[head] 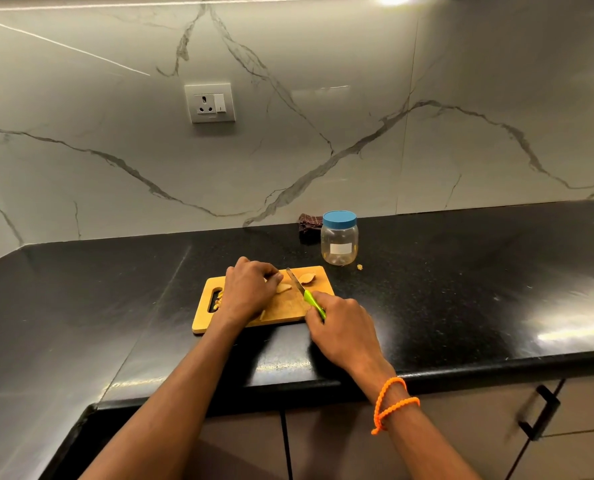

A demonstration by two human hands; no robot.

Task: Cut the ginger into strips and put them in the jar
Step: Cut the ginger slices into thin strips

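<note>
Head view: left hand [248,292] pins ginger slice [283,288] on cutting board [288,308]; right hand [340,322] grips knife [304,292]. Advise curled fingertips, thin parallel cuts. Jar [339,242] lidded, beyond board.

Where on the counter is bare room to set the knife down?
Bare counter lies right of the cutting board and jar, and left of the board. Crowded: the board itself, with both hands, ginger and knife.
</note>
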